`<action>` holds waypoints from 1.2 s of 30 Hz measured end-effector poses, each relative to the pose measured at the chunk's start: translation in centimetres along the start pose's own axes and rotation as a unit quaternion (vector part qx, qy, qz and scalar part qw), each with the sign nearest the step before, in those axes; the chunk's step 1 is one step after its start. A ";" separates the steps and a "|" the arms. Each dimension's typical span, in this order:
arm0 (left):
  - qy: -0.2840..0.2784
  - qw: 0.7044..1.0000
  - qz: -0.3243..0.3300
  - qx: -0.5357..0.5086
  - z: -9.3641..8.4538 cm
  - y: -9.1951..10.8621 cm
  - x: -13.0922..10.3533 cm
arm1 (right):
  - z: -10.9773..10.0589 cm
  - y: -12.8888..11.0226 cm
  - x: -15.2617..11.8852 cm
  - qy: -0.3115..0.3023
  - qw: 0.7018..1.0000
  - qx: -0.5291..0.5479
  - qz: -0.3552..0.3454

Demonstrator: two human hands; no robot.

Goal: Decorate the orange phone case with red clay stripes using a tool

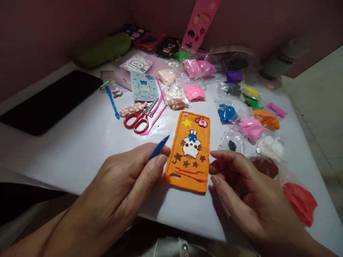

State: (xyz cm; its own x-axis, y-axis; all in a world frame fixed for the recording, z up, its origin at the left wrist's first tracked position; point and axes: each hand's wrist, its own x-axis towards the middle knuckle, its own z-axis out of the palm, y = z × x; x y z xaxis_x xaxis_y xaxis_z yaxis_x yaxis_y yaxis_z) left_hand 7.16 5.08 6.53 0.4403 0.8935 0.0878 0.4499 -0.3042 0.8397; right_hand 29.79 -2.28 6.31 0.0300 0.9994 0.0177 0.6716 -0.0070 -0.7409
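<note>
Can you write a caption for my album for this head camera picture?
Two hands beside an orange clay-decorated case, the left holding a blue tool.

My left hand (124, 180) is closed, back upward, its thumb (154, 166) pressed in against the curled fingers and pointing toward my right. The left forearm (53, 230), bare, slants up to it from its lower left. My right hand (250, 196) is well apart from it, loosely cupped and open, with a gap between the thumb and the bent index finger. Both sets of fingertips point inward, toward each other.
</note>
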 end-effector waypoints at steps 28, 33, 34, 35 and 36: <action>0.055 0.979 -0.035 -0.195 -0.1 -1.9 -2.0 | 1.3 -1.6 -1.4 0.034 0.836 0.478 0.268; 0.053 0.961 0.036 -0.271 0.8 -1.2 -3.3 | 1.2 -1.7 -1.3 0.003 0.838 0.468 0.279; 0.028 0.962 0.057 -0.266 1.0 -0.9 -3.4 | 1.2 -1.7 -1.3 0.001 0.842 0.463 0.278; 0.003 0.964 0.079 -0.256 1.1 -0.6 -3.4 | 1.2 -1.7 -1.4 0.001 0.844 0.459 0.278; -0.010 0.965 0.098 -0.241 1.2 -0.3 -3.3 | 1.2 -1.7 -1.4 0.000 0.845 0.457 0.277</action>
State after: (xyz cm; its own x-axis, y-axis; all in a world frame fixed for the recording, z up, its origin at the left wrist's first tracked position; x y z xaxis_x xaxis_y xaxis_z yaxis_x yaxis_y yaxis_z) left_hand 6.48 1.80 5.31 0.4981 0.8258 0.2644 -0.0561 -0.2736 0.9602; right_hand 27.71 -3.63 6.71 0.1517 0.8511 -0.5027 -0.2987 -0.4453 -0.8441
